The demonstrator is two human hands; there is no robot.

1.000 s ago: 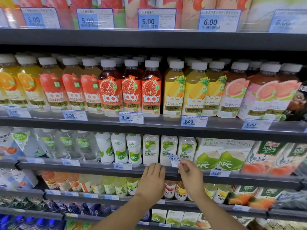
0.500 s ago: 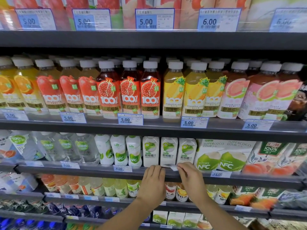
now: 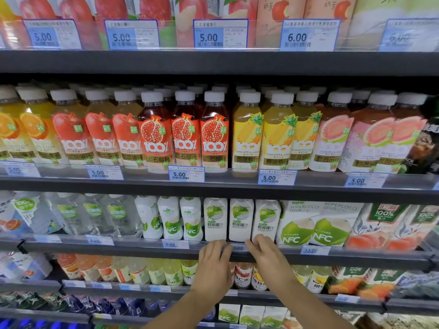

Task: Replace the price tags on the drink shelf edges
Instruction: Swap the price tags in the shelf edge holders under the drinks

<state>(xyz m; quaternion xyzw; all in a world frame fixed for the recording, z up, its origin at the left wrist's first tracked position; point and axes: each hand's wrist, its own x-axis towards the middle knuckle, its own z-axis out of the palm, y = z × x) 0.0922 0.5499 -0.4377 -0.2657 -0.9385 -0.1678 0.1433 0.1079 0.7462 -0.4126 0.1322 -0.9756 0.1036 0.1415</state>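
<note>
A small price tag [image 3: 238, 247] lies flat in the clear strip on the edge of the third shelf [image 3: 142, 251], below white coconut-juice bottles [image 3: 240, 220]. My left hand [image 3: 213, 264] rests on the shelf edge just left of the tag, fingertips on the strip. My right hand [image 3: 266, 254] presses on the strip just right of the tag, its fingers touching the tag's end. Only a sliver of the tag shows between the two hands.
Neighbouring tags sit in the same strip: one marked 6.00 [image 3: 175, 244] to the left, one marked 13.00 [image 3: 314, 250] to the right. Juice bottles [image 3: 185, 136] fill the shelf above, with 5.00 tags [image 3: 186, 174]. Lower shelves hold more drinks [image 3: 156, 271].
My right hand held the tag upright above the shelf edge, then lowered it into the strip. Now the tag lies flat in the strip with both hands pressing beside it.
</note>
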